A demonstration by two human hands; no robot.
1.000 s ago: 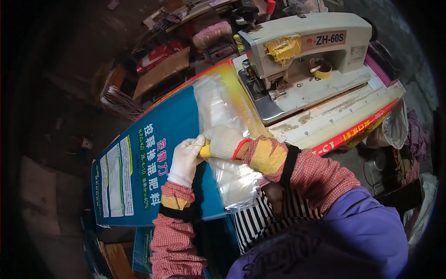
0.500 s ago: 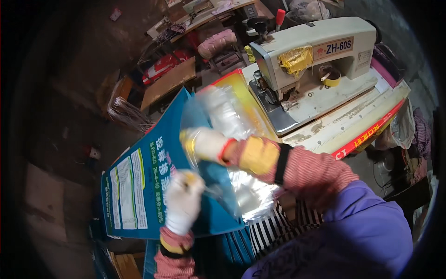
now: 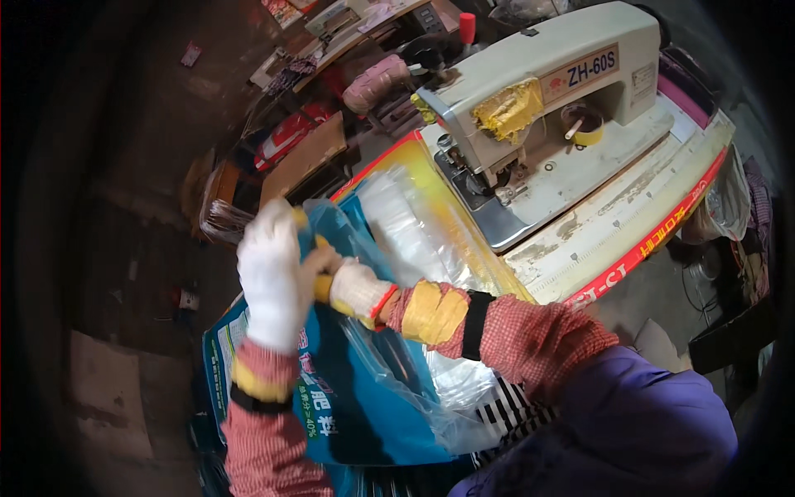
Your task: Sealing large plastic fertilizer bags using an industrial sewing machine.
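A large blue printed sack (image 3: 364, 406) with a clear plastic liner (image 3: 406, 232) lies across my lap and reaches up to the sewing table. My left hand (image 3: 269, 277), in a white glove, is lifted and closed on the sack's upper edge. My right hand (image 3: 358, 290), also in a white glove with a yellow taped cuff, grips the bunched liner right beside it. The two hands touch. Something yellow shows between them, but I cannot tell what it is.
A cream industrial sewing machine (image 3: 538, 91) stands on a worn white table (image 3: 629, 215) with a red front strip at the upper right. Boxes, a pink bundle (image 3: 374, 81) and clutter fill the dark floor at the upper left.
My left hand has risen from low on the sack to its upper edge beside my right hand. The sack's mouth has been pulled up and bunched.
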